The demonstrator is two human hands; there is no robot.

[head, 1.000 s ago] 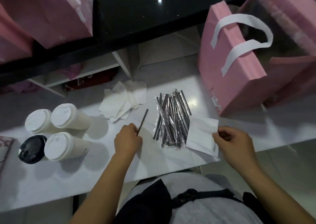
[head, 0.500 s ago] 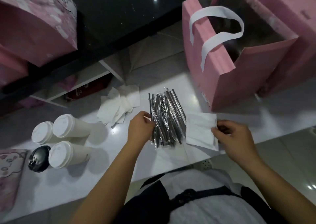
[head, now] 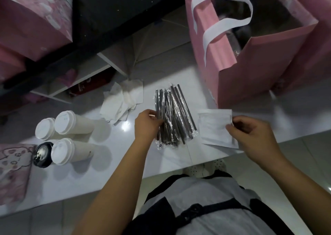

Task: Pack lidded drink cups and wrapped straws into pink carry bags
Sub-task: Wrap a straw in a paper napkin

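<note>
- Pinching at the left edge of the pile of wrapped straws (head: pixel 174 114), the left hand (head: pixel 147 125) has its thumb and fingers curled together on the outer straws; how many it grips I cannot tell.
- The wrapped straws lie flat on the white table (head: pixel 111 166), dark sticks in clear sleeves, and they fan out a little at the far end.
- Just right of the straws lies a white paper sheet (head: pixel 213 127), flat on the table near its front edge.
- The right hand (head: pixel 250 136) pinches the right edge of this sheet between the thumb and the curled fingers.
- Behind the straws and to their right stands an open pink carry bag (head: pixel 256 73), upright, with a white handle (head: pixel 222 18) arching over its mouth. What is inside is too dark to tell.
- Just left of the far end of the straws lies a loose heap of white napkins (head: pixel 123 102).
- Well to the left of the straws stand three white lidded cups (head: pixel 66 122) close together, and a black-lidded cup (head: pixel 42 154) touches the left side of the nearest one.
- Far behind and to the left of the straws, more pink bags (head: pixel 35 19) stand on a dark counter.
</note>
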